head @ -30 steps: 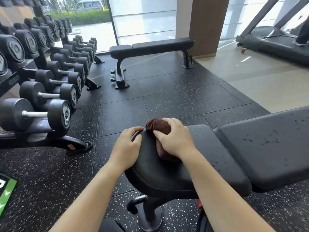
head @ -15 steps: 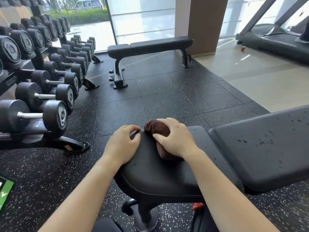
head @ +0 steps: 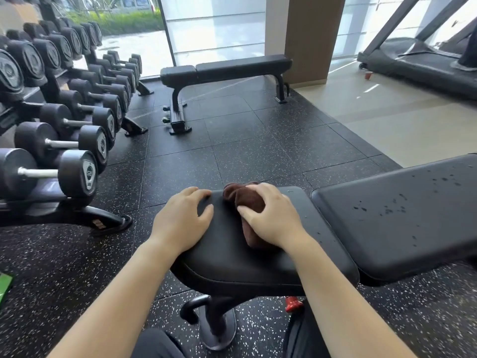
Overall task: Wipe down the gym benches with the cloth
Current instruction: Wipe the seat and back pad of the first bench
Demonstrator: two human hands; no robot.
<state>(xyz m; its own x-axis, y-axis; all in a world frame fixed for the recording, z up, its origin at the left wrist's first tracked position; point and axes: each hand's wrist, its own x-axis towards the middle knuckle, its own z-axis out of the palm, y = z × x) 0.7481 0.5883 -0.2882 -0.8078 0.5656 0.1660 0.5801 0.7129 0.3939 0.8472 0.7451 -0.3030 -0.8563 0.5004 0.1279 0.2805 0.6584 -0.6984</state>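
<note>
1. Much of the cloth [head: 245,200] is hidden. It is a dark brown bundle lying on the far part of the seat pad [head: 232,262], and the right hand [head: 273,218] covers its middle. Only a bunched end beyond the knuckles and a strip near the wrist show.
2. The right hand's fingers curl over the cloth and hold it down on the seat pad, with the thumb lying alongside.
3. The left hand [head: 180,223] sits apart from the right, at the seat pad's left rim. Its fingers bend over the rim, so their tips are out of sight, and its thumb lies on top.
4. The back pad [head: 400,215], right of the seat pad, is cut off by the frame edge. Dark droplets [head: 387,208] speckle it.
5. Below the seat pad, the forearms hide part of a post [head: 218,321] and a red part [head: 293,304], which I cannot identify.
6. Left of the seat pad, the dumbbell rack [head: 74,174] runs out of frame, and a green object [head: 5,282] is clipped to a sliver.
7. Beyond the seat pad stands a second bench [head: 227,68]. The treadmill [head: 426,63], far to the right, is cropped.
8. Compared with half a second ago, both hands and the cloth keep the same places on the seat pad. Only the framing drifts slightly, so less of the green object shows.
</note>
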